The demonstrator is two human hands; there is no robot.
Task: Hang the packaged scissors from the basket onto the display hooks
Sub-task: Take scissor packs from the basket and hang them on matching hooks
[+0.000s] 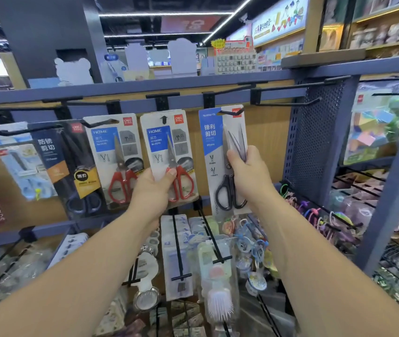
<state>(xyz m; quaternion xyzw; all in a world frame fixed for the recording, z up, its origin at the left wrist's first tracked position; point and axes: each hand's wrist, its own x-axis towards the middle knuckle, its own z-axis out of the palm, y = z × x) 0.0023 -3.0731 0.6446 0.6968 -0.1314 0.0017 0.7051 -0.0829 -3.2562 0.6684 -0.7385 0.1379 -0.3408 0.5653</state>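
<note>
Head view: both forearms reach up and forward toward the display rack's rail (188,101). Left hand (153,188) pinches the lower edge of the red-handled scissors pack (164,147), thumb pressed on its front beside the handles. That pack's top hole sits on a hook tip (164,119). Right hand (248,171) clamps the right edge of the black-handled scissors pack (214,152) at mid-height, fingers curled over the blades. Its top meets another hook (232,112).
</note>
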